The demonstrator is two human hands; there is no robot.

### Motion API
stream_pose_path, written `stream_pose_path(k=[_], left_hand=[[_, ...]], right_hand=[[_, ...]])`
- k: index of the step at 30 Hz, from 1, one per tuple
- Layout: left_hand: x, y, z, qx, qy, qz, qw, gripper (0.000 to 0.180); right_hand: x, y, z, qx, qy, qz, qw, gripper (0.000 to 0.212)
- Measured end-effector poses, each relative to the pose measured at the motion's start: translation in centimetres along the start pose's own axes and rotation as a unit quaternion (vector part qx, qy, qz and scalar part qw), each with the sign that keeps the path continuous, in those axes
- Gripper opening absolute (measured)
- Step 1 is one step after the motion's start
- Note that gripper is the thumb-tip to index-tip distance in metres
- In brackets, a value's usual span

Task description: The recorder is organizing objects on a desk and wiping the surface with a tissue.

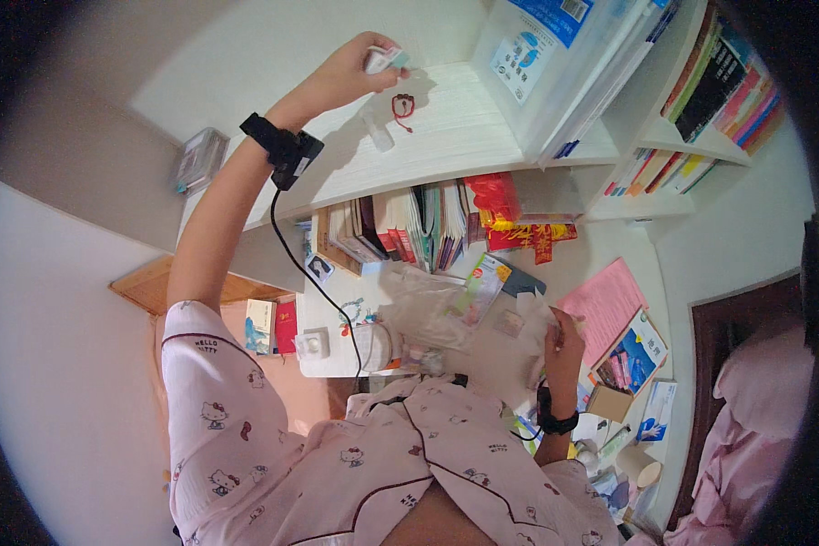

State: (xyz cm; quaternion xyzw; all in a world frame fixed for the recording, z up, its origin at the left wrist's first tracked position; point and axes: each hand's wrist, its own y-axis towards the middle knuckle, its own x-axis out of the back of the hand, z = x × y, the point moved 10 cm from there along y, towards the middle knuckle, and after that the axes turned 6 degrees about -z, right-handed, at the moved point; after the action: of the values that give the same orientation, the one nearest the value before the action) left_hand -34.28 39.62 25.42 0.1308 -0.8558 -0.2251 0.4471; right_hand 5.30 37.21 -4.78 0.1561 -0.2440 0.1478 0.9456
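Observation:
My left hand [348,75] is raised over the upper white shelf [455,136], its fingers closed round a small white and pale-green item [384,60] whose kind I cannot make out. Just below that hand, a red cord bracelet [403,111] and a small translucent bottle [378,132] lie on the shelf. Lower down at the right, my right hand [566,344] has curled fingers at the edge of a whitish translucent plastic bag [530,350], which it grips. Each wrist wears a black strap.
Books [400,223] fill the shelf under the upper board, with red packets [519,214] beside them. Clear file boxes [555,73] stand at the upper right. On the desk are a pink sheet [601,300], a picture book [635,350] and a paper roll [642,466]. A black cable [314,282] hangs from my left wrist.

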Motion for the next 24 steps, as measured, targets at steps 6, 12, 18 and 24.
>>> stream_pose_path(k=[6, 12, 18, 24], left_hand=[[0.5, -3.3, 5.0, 0.198, 0.143, 0.088, 0.966, 0.035], [-1.2, -4.1, 1.1, -0.046, 0.142, 0.193, 0.970, 0.028], [-3.4, -4.5, 0.4, -0.037, 0.239, 0.238, 0.941, 0.027], [-1.7, -2.3, 0.1, -0.052, 0.340, 0.124, 0.931, 0.031]], right_hand=[[-1.2, 0.6, 0.5, -0.020, 0.012, 0.029, 0.999, 0.029], [-1.8, 0.6, 0.9, -0.065, 0.006, 0.064, 0.996, 0.029], [-1.6, 0.3, 0.6, -0.056, 0.022, 0.043, 0.997, 0.028], [-0.8, 0.1, 0.8, -0.048, 0.027, 0.036, 0.998, 0.028]])
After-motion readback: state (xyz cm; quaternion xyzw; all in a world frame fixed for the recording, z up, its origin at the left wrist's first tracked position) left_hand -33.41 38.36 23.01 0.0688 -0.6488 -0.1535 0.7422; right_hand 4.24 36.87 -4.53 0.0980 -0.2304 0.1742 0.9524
